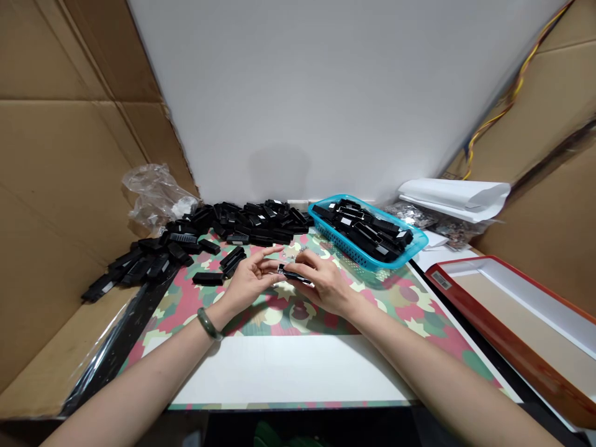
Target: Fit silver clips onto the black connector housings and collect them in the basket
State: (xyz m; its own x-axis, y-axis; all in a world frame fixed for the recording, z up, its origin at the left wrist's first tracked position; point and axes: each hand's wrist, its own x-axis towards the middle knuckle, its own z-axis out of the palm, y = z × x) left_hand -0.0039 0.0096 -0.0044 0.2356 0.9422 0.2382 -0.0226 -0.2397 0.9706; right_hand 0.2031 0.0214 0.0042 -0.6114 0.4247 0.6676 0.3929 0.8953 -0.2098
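Over the middle of the patterned mat, my right hand (321,280) pinches a small black oblong piece (297,276) between thumb and fingers. Its kind is too small to make out. My left hand (251,277), with a dark green bangle at the wrist, closes its thumb and fingers on the left end of the same piece, while its index finger stretches out above. A few tiny shiny bits (305,250) lie on the mat just beyond my fingers. Left of my left hand, several loose black pieces (208,279) rest on the mat.
A heap of black pieces (251,223) spreads along the back and left. The blue basket (372,264) at the back right holds more. A red open box (503,335) stands right, near white paper (454,192) and plastic bags. Cardboard walls (56,186) flank the table.
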